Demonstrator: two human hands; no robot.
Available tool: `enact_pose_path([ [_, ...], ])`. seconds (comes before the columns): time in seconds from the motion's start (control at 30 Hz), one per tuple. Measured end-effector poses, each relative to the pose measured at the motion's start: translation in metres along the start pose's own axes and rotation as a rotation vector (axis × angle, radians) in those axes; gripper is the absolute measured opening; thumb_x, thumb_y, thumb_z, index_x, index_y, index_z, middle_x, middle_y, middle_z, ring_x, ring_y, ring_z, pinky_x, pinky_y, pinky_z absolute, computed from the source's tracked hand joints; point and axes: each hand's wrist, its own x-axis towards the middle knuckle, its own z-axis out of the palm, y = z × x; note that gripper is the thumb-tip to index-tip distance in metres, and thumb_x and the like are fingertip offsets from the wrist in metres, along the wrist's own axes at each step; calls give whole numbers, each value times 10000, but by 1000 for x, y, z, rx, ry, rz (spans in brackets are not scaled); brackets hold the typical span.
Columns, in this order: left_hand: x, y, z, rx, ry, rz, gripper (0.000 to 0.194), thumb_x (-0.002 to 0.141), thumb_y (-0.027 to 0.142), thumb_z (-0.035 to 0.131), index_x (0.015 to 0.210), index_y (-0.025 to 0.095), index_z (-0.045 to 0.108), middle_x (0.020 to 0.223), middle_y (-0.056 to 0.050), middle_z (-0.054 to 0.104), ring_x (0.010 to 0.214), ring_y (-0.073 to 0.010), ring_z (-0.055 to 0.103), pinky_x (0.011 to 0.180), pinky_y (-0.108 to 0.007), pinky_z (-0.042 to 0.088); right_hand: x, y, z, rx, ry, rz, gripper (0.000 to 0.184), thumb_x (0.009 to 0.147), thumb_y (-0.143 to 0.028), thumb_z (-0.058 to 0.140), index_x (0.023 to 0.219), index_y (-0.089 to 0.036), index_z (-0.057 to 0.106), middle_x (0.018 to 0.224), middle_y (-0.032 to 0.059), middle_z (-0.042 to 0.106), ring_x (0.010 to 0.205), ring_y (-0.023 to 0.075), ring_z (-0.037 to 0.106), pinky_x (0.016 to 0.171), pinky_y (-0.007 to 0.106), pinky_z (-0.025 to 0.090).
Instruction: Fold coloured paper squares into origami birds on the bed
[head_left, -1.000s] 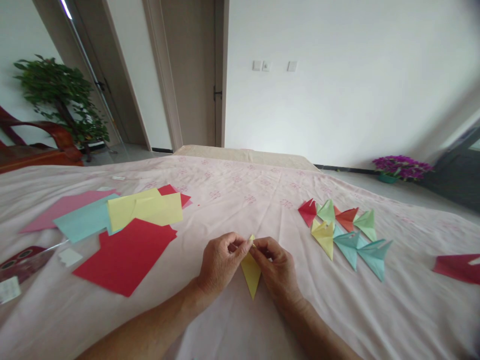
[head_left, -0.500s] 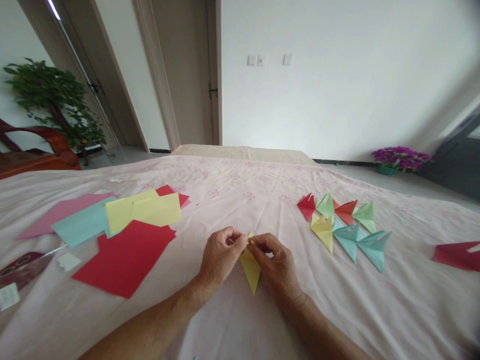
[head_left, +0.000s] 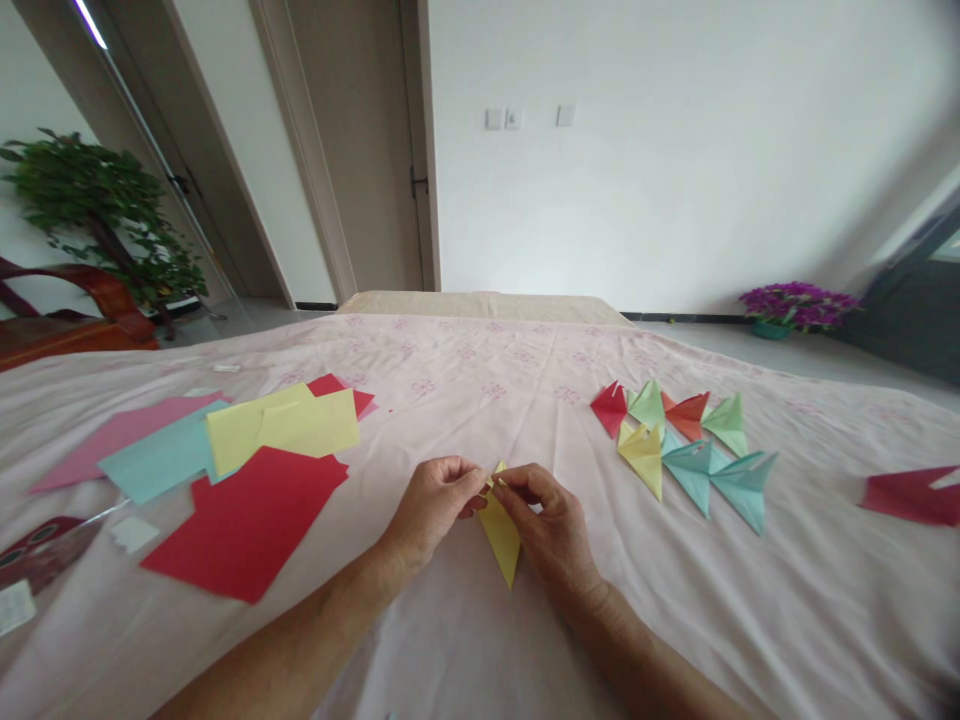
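A folded piece of yellow paper (head_left: 501, 535) is held between my two hands, its long point toward me and a small tip showing above the fingers. My left hand (head_left: 439, 500) pinches its upper left part with thumb and forefinger. On the other side my right hand (head_left: 551, 525) is closed on the upper right part, fingertips touching or almost touching the left ones. The fingers hide the folds at the top. Folded paper shapes in teal (head_left: 742, 480), yellow (head_left: 643, 460), red (head_left: 609, 408), orange (head_left: 686, 413) and green stand grouped to the right.
At left lie loose sheets: red (head_left: 251, 525), yellow (head_left: 315, 425), teal (head_left: 161, 455) and pink (head_left: 112, 440). Near them are a phone (head_left: 37, 545) and a white scrap (head_left: 135, 533). A dark red folded paper (head_left: 911, 497) rests at far right on the pink cloth (head_left: 480, 640).
My left hand has shifted slightly and its fingers have straightened a little at the paper's top. The right hand keeps its pinch. The whole view has turned slightly to the right.
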Motion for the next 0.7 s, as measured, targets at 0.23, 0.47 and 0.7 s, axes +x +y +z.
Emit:
enact_pose_path([
  [0.23,-2,0,-3,-143,-51,-105,269,646,397,685,727,159,590,682,-4,648,655,-147,641,647,-263,481,1,-1,0,17,-9,-30,115,819,-286,637,766,-207,701,741,15,654,678,151,586,629,261,456],
  [0.47,-2,-4,-2,-231,-85,-167,264,639,367,697,770,159,602,724,-6,666,641,-133,650,665,-270,505,1,-2,0,25,-12,-13,109,805,-291,648,772,-209,711,736,20,676,676,159,597,628,266,470],
  [0.7,-2,-3,-6,-210,-100,-164,336,646,436,719,786,143,630,792,-25,680,666,-130,644,674,-266,495,2,0,0,32,-8,-3,108,804,-294,651,783,-211,716,747,20,690,686,161,610,638,267,479],
])
